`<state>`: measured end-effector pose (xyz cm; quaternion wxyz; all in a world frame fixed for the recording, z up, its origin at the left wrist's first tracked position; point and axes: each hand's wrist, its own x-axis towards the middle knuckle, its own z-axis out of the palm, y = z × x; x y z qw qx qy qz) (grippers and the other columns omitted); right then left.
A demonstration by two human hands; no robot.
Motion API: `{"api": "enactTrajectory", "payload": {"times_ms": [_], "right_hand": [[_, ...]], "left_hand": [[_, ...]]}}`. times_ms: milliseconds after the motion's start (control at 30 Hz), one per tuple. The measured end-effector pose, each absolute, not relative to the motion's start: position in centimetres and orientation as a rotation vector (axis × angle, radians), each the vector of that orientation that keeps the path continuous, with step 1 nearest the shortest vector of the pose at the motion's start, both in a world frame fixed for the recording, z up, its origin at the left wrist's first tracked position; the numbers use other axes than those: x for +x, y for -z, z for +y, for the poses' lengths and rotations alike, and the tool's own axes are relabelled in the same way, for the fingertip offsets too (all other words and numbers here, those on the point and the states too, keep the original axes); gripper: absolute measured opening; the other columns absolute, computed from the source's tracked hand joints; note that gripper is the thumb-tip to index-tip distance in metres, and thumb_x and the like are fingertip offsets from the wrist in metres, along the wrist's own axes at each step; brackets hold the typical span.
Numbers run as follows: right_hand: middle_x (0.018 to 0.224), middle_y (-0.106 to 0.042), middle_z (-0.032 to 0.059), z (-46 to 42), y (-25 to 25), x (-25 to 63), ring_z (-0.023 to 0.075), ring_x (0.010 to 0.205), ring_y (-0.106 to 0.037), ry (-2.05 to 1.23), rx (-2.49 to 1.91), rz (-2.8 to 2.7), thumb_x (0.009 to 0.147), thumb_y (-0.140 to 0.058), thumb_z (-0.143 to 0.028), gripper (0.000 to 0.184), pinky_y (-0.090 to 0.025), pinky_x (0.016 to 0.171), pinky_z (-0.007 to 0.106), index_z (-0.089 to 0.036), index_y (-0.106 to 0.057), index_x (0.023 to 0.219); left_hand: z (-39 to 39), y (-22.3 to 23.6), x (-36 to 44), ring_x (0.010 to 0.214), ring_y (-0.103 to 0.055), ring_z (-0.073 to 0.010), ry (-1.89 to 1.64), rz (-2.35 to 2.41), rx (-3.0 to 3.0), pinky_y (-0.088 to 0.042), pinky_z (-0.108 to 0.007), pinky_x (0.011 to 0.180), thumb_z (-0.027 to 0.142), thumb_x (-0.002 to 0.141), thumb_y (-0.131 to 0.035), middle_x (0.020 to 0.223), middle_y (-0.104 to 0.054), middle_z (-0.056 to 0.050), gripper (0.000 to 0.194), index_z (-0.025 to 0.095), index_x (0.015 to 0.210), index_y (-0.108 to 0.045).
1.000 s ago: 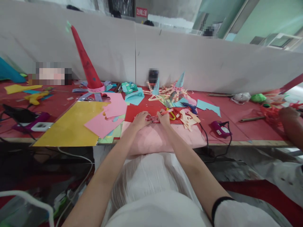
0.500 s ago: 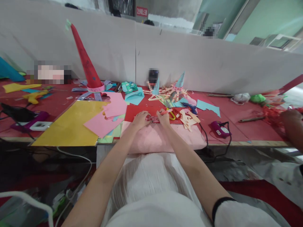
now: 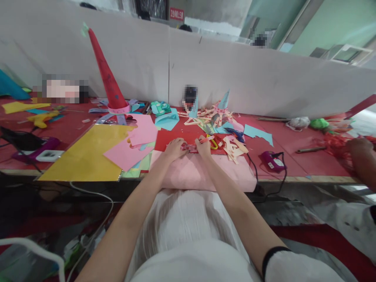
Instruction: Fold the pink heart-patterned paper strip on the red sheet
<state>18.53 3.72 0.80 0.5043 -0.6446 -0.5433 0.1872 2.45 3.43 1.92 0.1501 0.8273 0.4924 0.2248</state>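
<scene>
Low over a red sheet (image 3: 164, 136), my left hand (image 3: 175, 149) has its fingers curled down on a small patterned pink paper piece (image 3: 189, 147). My right hand (image 3: 203, 146) is closed at the other end of that piece. A thin pink pen-like stick (image 3: 209, 138) sticks out from the right fingers; its tip is hidden. Under the forearms lies a pink padded cloth (image 3: 188, 170). Close to the right hand are yellow-handled scissors (image 3: 215, 143) and a pile of cream paper strips (image 3: 234, 148).
A tall red paper cone (image 3: 107, 74) stands at the back left. Pink cut sheets (image 3: 126, 152) and a yellow sheet (image 3: 88, 156) lie leftward. A purple box with a cord (image 3: 273, 161) sits on the right. Another person's hand (image 3: 360, 150) touches red netting at the far right.
My hands stay in nearly the same place on the pink paper piece. At the far right, the other person's hand and the red netting have shifted slightly.
</scene>
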Motion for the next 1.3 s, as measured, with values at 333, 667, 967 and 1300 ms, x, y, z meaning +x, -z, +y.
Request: {"api": "enactTrajectory", "payload": {"times_ms": [333, 667, 967, 1300], "right_hand": [[0.044, -0.036, -0.0079, 3.6, -0.7, 18.6, 0.0111, 0.048, -0.044, -0.553, -1.542, -1.302, 0.071, -0.047, -0.027, 0.024, -0.031, 0.051, 0.022, -0.024, -0.029, 0.055], [0.041, -0.040, -0.0087, 3.6, -0.7, 18.7, 0.0104, 0.046, -0.047, -0.594, -1.536, -1.290, 0.070, -0.048, -0.028, 0.023, -0.032, 0.049, 0.021, -0.023, -0.030, 0.056], [0.034, -0.038, -0.0094, 4.1, 0.0, 18.7, 0.0109, 0.037, -0.043, -0.707, -1.409, -1.263, 0.070, -0.050, -0.032, 0.025, -0.033, 0.045, 0.022, -0.024, -0.031, 0.057], [0.038, -0.040, -0.0086, 4.3, 0.3, 18.9, 0.0101, 0.040, -0.044, -0.673, -1.375, -1.289, 0.073, -0.052, -0.039, 0.029, -0.035, 0.048, 0.022, -0.024, -0.032, 0.058]], "left_hand": [[3.3, -2.1, 2.4, 0.119, -0.051, -0.0239, -0.642, 1.407, 2.374, -0.038, -0.040, 0.105, 0.031, 0.077, -0.063, 0.123, -0.057, -0.007, 0.028, 0.023, 0.104, -0.062], [3.3, -2.1, 2.5, 0.118, -0.052, -0.0247, -0.638, 1.413, 2.386, -0.038, -0.041, 0.105, 0.031, 0.077, -0.063, 0.124, -0.058, -0.008, 0.029, 0.021, 0.104, -0.062], [3.5, -1.9, 2.5, 0.118, -0.052, -0.0243, -0.640, 1.417, 2.398, -0.039, -0.040, 0.104, 0.030, 0.076, -0.064, 0.124, -0.058, -0.007, 0.029, 0.022, 0.104, -0.062], [3.4, -2.0, 2.5, 0.116, -0.053, -0.0250, -0.636, 1.422, 2.386, -0.039, -0.040, 0.103, 0.030, 0.076, -0.065, 0.121, -0.058, -0.007, 0.029, 0.022, 0.104, -0.063]]}}
